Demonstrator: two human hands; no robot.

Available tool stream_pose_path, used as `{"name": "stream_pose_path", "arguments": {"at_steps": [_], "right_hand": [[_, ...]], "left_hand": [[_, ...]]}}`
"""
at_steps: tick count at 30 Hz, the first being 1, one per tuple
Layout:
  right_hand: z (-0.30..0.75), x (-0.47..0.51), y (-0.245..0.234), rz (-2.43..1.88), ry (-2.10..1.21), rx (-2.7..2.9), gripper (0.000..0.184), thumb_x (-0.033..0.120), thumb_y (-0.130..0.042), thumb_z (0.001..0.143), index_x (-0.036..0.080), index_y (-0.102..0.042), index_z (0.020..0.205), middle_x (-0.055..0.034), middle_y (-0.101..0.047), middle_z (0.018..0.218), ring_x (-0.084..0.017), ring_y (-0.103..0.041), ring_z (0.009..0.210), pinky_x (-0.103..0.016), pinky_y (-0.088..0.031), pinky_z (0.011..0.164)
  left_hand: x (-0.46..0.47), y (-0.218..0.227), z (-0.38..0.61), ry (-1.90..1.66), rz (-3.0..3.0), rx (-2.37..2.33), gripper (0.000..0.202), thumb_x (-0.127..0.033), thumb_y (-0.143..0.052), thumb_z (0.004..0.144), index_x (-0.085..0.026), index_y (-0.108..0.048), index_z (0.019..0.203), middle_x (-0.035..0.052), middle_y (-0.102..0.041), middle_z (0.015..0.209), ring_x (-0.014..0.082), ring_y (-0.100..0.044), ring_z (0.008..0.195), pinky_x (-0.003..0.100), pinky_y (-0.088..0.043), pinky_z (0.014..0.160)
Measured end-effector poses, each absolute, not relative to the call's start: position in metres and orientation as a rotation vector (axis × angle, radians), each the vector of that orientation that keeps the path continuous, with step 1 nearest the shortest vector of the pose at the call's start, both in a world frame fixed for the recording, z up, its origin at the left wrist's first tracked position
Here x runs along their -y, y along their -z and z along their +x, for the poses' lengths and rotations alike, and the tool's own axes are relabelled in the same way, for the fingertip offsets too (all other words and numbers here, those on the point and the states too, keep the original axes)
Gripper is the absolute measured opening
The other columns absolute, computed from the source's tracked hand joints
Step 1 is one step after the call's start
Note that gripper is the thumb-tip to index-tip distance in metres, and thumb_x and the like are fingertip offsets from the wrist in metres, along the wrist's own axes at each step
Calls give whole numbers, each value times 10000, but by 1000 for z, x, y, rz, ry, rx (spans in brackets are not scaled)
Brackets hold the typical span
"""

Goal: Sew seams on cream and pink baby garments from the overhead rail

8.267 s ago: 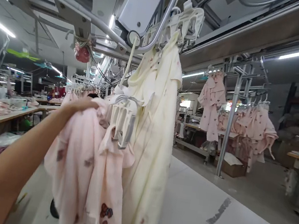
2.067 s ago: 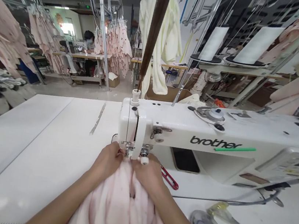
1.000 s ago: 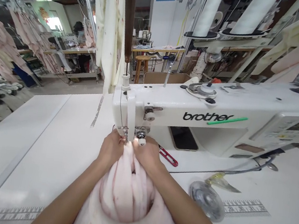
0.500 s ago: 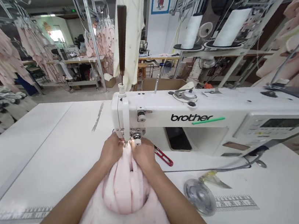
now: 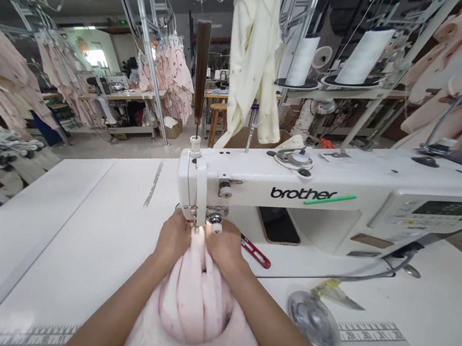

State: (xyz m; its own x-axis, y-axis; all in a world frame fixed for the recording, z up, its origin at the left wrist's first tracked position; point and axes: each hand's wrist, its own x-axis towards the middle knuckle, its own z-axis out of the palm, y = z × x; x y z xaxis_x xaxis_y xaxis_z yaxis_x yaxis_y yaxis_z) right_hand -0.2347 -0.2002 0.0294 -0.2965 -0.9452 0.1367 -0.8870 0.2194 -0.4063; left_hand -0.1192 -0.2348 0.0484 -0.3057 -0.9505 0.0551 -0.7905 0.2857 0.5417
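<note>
A bunched pale pink garment (image 5: pixel 195 305) lies on the white table (image 5: pixel 75 243) in front of me, its front edge pushed under the needle of a white Brother sewing machine (image 5: pixel 317 199). My left hand (image 5: pixel 173 239) pinches the fabric just left of the presser foot. On the other side of the foot, my right hand (image 5: pixel 226 247) grips the same fabric. Both hands are closed on the cloth, fingertips touching the machine's foot area.
Red thread snips (image 5: pixel 255 252) lie just right of my right hand. A clear round dish (image 5: pixel 313 321) and a printed ruler strip (image 5: pixel 371 335) sit further right. Thread cones (image 5: pixel 362 57) stand behind the machine. A cream garment (image 5: pixel 254 56) and pink garments (image 5: pixel 171 78) hang beyond.
Earlier my left hand held pink garments on an overhead hanger. Over the last two seconds both hands have stayed at the presser foot holding the pink fabric; only the camera view has shifted.
</note>
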Motion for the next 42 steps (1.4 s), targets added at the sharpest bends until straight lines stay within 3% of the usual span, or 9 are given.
{"name": "stream_pose_path", "arguments": {"at_steps": [4,7,11,16,26,42], "right_hand": [[-236,200,-29,-1745,673,-2303,188,98,-472,840,83,-658,816,-140,-664,823,-238,-618,781,-285,-420,667],[-243,194,-32,-1762,727,-2195,201,108,-453,848,98,-646,796,-115,-661,786,-218,-611,752,-265,-408,658],[-257,182,-35,-1864,839,-1937,200,221,-413,915,166,-603,942,-46,-652,899,-177,-590,822,-229,-406,702],[-264,179,-32,-1876,907,-1808,288,308,-320,949,163,-568,934,-83,-625,936,-218,-565,857,-278,-399,754],[-263,181,-33,-1761,940,-1829,228,210,-306,905,145,-518,957,-121,-619,926,-241,-559,836,-308,-392,734],[-262,182,-30,-1718,989,-1841,172,238,-345,887,179,-505,896,-70,-615,862,-204,-545,762,-267,-358,674]], "left_hand": [[237,-51,-114,667,1542,2178,214,-139,-421,806,-162,-570,958,94,-621,1033,216,-600,934,284,-433,771],[241,-54,-108,762,1478,2196,168,-186,-456,792,-175,-586,899,56,-649,944,202,-601,921,271,-442,780],[247,-54,-103,832,1449,2189,148,-232,-471,780,-175,-599,827,46,-652,833,215,-602,891,277,-450,752],[250,-49,-104,863,1473,2163,141,-241,-467,772,-173,-586,806,40,-639,802,215,-599,840,276,-439,706],[250,-49,-105,873,1506,2165,101,-233,-481,744,-183,-543,682,7,-574,692,181,-549,701,244,-359,588],[253,-43,-101,981,1460,2136,85,-193,-467,704,-180,-544,673,-19,-554,654,142,-512,638,229,-343,573]]}}
